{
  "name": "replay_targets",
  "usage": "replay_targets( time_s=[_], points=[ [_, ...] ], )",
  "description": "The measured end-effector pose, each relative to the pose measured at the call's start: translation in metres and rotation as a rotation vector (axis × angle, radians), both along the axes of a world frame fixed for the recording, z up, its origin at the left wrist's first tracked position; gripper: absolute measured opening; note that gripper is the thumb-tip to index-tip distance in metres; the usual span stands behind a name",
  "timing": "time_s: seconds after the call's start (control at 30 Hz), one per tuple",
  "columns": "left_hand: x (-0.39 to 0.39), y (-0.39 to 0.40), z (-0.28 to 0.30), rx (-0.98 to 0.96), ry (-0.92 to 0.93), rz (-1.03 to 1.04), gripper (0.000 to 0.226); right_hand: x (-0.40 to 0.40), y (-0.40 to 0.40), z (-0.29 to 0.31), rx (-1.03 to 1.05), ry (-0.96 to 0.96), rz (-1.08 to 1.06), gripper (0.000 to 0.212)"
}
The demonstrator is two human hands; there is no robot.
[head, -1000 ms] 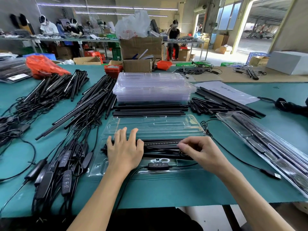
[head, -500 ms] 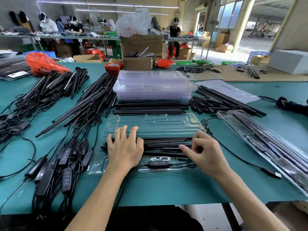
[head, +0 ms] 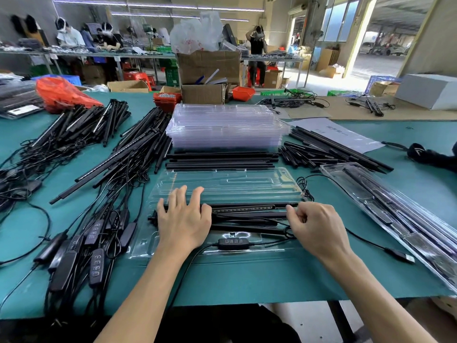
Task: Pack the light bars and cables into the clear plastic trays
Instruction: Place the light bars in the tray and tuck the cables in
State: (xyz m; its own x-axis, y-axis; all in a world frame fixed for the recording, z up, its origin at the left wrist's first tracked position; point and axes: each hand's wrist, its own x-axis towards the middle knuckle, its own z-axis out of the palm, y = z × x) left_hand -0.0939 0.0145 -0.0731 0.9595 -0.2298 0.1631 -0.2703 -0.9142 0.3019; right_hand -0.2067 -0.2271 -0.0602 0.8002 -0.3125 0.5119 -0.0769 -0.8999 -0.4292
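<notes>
Open clear tray (head: 222,186) at frame centre on green tabletop (head: 247,280). Light bars (head: 247,214) lie across tray's near half, inline controller (head: 232,243) and cable (head: 279,240) just below them. Left hand (head: 183,224) flat on bars' left end, fingers straight, spread. Right hand (head: 319,229) at bars' right end, fingers curled, pinching cable. Stack of empty trays (head: 225,127) above centre; loose bars (head: 118,149) with cables at left.
</notes>
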Motion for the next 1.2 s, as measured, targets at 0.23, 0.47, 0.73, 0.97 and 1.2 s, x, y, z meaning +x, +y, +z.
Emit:
replay_targets(
  time_s=[0.23,0.47,0.73,0.97,1.2],
  points=[
    [0.0,0.0,0.0,-0.006,0.01,0.004,0.053,-0.001,-0.002,0.0,-0.044,-0.001,-0.001,0.056],
    [-0.002,0.001,0.002,-0.046,0.025,0.001,0.068,0.001,-0.004,-0.005,-0.103,0.053,0.022,0.049],
    [-0.002,0.002,0.001,-0.047,0.004,-0.03,0.056,0.007,-0.005,-0.001,-0.215,0.246,0.124,0.04],
    [-0.009,0.003,0.002,-0.148,-0.175,-0.279,0.047,0.003,0.0,0.003,-0.282,0.093,0.179,0.046],
    [-0.006,0.003,0.003,-0.308,-0.129,-0.519,0.059,0.005,-0.003,0.003,-0.29,0.16,0.221,0.057]
  ],
)
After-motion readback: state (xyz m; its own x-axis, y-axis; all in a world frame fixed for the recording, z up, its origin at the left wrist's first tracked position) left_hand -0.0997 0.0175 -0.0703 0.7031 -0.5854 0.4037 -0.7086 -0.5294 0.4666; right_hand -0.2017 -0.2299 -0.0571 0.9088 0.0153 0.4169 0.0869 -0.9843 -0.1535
